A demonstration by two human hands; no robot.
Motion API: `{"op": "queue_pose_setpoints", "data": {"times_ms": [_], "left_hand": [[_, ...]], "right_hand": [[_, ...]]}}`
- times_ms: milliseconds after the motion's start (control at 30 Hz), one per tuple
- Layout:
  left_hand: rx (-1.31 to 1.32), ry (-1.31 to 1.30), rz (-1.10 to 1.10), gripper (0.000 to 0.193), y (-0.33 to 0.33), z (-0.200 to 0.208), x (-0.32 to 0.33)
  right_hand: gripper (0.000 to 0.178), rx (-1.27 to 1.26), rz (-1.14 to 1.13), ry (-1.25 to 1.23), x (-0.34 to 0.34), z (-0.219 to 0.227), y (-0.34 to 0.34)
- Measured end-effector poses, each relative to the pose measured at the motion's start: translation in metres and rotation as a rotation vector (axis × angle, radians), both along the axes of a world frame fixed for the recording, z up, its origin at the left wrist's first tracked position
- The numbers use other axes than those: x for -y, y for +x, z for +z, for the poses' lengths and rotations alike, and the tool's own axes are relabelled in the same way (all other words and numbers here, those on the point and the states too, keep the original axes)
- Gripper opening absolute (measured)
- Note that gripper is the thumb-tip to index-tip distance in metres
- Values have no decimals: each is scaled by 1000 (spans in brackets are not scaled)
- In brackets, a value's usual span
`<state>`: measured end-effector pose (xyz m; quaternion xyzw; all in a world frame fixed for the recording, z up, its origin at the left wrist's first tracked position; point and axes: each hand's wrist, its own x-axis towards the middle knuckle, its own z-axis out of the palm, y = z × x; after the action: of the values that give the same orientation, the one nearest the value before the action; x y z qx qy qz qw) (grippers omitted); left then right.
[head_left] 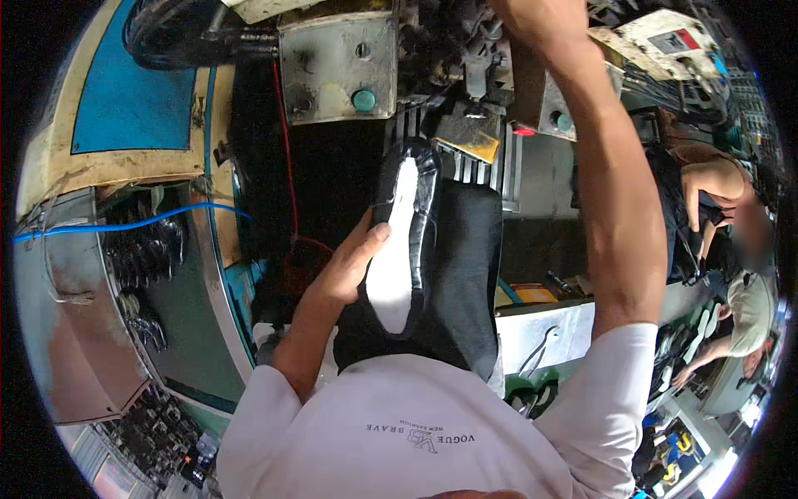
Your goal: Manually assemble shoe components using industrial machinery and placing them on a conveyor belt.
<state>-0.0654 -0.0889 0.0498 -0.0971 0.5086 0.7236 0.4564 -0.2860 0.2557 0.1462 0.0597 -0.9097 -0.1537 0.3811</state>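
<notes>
A black shoe upper (428,195) lies sole side up over my lap, with a long white insole (391,283) showing along its underside. My left hand (357,266) is closed around its left side, the thumb resting on the insole's edge. My right arm stretches far forward to the machine, and my right hand (540,21) is at the top edge of the view, where its fingers are cut off. Just ahead of the shoe's far end is a machine part with a yellow-edged plate (470,137).
A grey control box (337,71) with a green button stands ahead to the left. Shoes fill a rack (145,249) at the left, crossed by a blue hose (141,223). A white board (544,341) lies right of my lap. Other people (715,183) work at the far right.
</notes>
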Motion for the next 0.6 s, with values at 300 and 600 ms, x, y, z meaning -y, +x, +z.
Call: {"op": "queue_pose_setpoints", "data": {"times_ms": [300, 600], "left_hand": [[186, 249, 64, 67, -10, -40, 6], [22, -524, 356, 105, 23, -59, 168]], "right_hand": [[51, -19, 21, 52, 3, 36, 4], [66, 54, 252, -14, -55, 1, 48]]}}
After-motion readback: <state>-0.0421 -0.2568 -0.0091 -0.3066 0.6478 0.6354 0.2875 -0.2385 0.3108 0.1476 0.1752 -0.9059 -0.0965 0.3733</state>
